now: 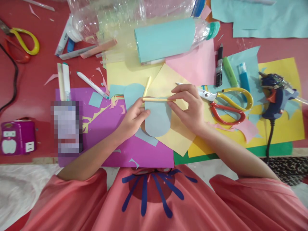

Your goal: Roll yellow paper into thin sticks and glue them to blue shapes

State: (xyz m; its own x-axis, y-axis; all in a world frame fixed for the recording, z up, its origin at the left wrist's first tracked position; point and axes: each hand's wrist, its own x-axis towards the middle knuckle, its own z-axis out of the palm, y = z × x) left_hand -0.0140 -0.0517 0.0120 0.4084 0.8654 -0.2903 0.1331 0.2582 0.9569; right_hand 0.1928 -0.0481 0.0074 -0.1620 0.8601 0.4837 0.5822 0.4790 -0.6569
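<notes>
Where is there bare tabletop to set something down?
The red table is bare at left, bordered by far-left scissors, black cable and purple box, and at right, between the top-right blue sheet and yellow sheet. Crowded: around the left hand and right hand, with layered paper.

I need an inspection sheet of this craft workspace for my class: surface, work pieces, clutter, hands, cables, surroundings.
Surface: red table, partly covered with coloured sheets.
Work pieces: yellow strip, blue paper piece.
Clutter: scissors, markers, wrapped bottle, paper scraps.
Hands: right hand pinches the strip's right end; left hand at its left end, grip unclear.
Cables: black cord, left edge; glue gun with cord, right.
Surroundings: patterned cloth, lower right.
</notes>
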